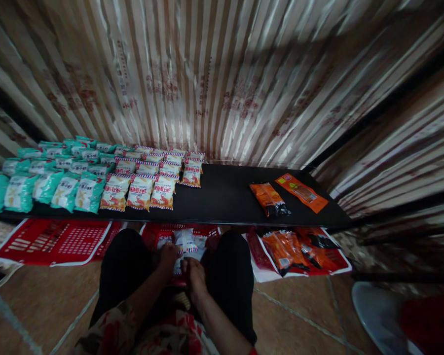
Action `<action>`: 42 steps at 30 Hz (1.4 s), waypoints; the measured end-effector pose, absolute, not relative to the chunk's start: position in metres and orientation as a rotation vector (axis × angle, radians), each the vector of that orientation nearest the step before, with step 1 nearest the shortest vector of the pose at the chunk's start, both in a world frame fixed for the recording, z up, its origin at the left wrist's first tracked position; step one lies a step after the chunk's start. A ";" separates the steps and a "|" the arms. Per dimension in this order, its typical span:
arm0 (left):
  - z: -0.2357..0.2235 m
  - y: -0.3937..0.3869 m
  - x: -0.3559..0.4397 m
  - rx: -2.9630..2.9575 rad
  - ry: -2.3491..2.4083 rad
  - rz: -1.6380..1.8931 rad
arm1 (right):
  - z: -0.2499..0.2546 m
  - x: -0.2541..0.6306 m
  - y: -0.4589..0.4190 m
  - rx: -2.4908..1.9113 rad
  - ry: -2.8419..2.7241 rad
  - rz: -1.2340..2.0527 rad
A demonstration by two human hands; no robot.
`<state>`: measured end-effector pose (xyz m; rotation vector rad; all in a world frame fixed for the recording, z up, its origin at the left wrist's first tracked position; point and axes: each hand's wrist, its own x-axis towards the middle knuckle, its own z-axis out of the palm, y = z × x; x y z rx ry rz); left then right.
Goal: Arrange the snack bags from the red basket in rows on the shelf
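My left hand (169,256) and my right hand (194,273) reach down between my knees into a red basket (159,234) under the black shelf (222,197). Both hands close their fingers on white snack packets (187,240) with red and blue edging that lie in the basket. On the shelf above stand rows of the same white packets (153,177) and, to their left, rows of teal packets (52,172). My black-trousered knees flank the basket.
Two orange packets (286,195) lie on the shelf's right end. A red basket (299,251) with more orange packets sits on the floor at the right, an empty red basket (55,241) at the left. A striped curtain hangs behind. The floor is brown tile.
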<state>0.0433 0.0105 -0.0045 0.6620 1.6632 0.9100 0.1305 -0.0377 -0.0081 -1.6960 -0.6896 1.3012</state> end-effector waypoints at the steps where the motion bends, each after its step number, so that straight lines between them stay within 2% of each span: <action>1: -0.002 0.009 0.042 0.664 1.660 0.929 | -0.008 0.132 -0.036 -1.679 -0.635 1.320; 9: 0.018 -0.010 0.021 0.798 1.677 0.946 | 0.009 0.149 -0.015 -1.469 -0.149 1.599; 23: 0.021 -0.019 -0.001 1.058 1.541 0.860 | 0.031 0.147 -0.005 -1.237 -0.065 2.024; 33: 0.032 -0.018 -0.007 0.971 1.449 0.798 | 0.031 0.145 -0.009 -1.184 0.067 2.029; 42: 0.024 -0.011 -0.003 0.931 1.500 0.778 | 0.037 0.138 -0.019 -1.152 -0.051 1.949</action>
